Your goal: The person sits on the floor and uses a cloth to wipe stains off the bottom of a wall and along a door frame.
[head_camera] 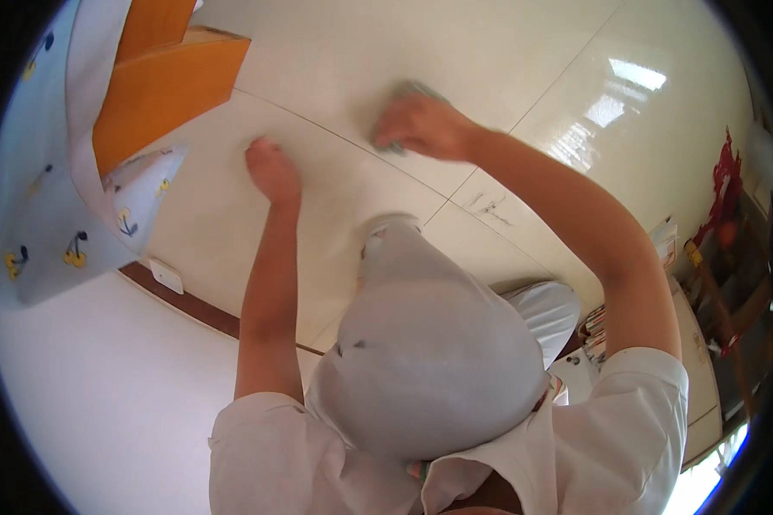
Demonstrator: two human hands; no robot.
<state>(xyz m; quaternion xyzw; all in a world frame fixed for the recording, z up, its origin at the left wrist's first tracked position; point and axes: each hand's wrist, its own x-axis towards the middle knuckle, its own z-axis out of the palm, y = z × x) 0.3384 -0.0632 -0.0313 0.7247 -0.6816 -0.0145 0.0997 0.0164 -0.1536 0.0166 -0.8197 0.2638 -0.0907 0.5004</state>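
Observation:
My right hand (425, 125) presses a greenish cloth (428, 90) onto the cream tiled floor (335, 84). Only the cloth's edges show around the fingers, and motion blurs both. To the left, my left hand (272, 168) is curled like a fist, low over the floor or against it; I cannot tell whether it touches. Nothing shows in it. Dark streaks (489, 207) mark a tile to the right of my bent knee (393, 238), near a joint between tiles.
An orange wooden furniture panel (174, 96) and pale fabric with a cherry pattern (71, 212) stand at left. A white wall (135, 373) with a brown skirting (200, 312) and wall socket (166, 277) runs below. At right are books (594, 328), a cabinet (696, 360) and a red item (725, 180).

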